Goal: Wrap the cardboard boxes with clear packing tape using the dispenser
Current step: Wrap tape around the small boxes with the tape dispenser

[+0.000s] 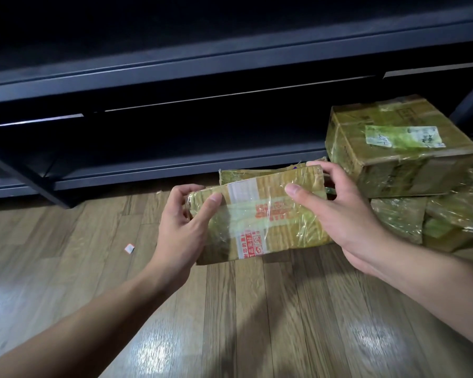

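Observation:
I hold a small cardboard box (260, 216) above the wooden floor, between both hands. It is covered in shiny clear tape and carries a white strip with red print. My left hand (180, 227) grips its left end, thumb on top. My right hand (347, 214) grips its right end, thumb on the front face. Another taped box (246, 174) shows partly just behind it. No tape dispenser is in view.
A larger taped box (399, 145) with a greenish label sits on top of several more taped boxes (448, 216) at the right. A dark metal shelf rack (175, 77) spans the back. A small white scrap (129, 248) lies on the floor (257, 323).

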A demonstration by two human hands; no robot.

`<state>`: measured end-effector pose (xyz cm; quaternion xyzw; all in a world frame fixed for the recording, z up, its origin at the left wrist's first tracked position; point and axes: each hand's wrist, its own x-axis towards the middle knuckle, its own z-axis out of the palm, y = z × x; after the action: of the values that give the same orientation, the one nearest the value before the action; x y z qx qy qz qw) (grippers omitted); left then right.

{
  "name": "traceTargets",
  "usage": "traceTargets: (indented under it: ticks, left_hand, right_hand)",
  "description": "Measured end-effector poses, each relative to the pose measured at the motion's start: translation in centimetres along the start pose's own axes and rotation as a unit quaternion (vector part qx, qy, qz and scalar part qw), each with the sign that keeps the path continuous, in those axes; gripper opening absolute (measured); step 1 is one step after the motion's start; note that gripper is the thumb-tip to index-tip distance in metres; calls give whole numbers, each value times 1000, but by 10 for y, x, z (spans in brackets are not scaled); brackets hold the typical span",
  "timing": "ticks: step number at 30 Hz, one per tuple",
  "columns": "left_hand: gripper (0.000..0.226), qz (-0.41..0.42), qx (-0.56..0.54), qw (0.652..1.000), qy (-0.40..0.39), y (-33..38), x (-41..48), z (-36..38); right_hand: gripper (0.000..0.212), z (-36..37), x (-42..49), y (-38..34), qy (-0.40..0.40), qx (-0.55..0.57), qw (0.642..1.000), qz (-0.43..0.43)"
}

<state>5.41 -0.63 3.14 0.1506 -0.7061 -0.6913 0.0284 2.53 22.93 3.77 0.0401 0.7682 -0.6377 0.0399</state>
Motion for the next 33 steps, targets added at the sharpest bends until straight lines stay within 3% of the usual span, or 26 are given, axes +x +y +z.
traceTargets:
  ticks: [5,9,14,17,22,25,27,29,33]
  left_hand:
    - [42,32,12,999,-9,1,0,0]
    - [41,116,79,990,8,-5,5,-8]
    - [38,334,185,924,-9,-13,9,-14]
    - [40,405,208,889,-48,-12,13,-16]
    - [38,332,203,916,-96,-11,21,-24]
    - [38,191,162,966,-67,-6,22,-19]
    - [56,96,137,984,-67,-1,25,-18]
    - [79,51,148,984,-84,2,28,-20]
    - [109,93,279,945,-139,4,25,-21]
  right_hand:
    - [47,1,3,4,5,23,1000,8]
    - [56,2,3,0,-8,115,991,66]
    - [39,-10,8,-5,-48,230,942,238]
    - [40,-20,8,1,-134,229,923,279]
    - [75,-23,5,14,-164,187,929,273]
    - [68,-15,4,16,-145,161,948,234]
    - [89,-10,4,19,-120,147,962,196]
    - [90,-5,3,19,-98,146,972,156]
    - [91,-2,0,21,-96,155,977,109]
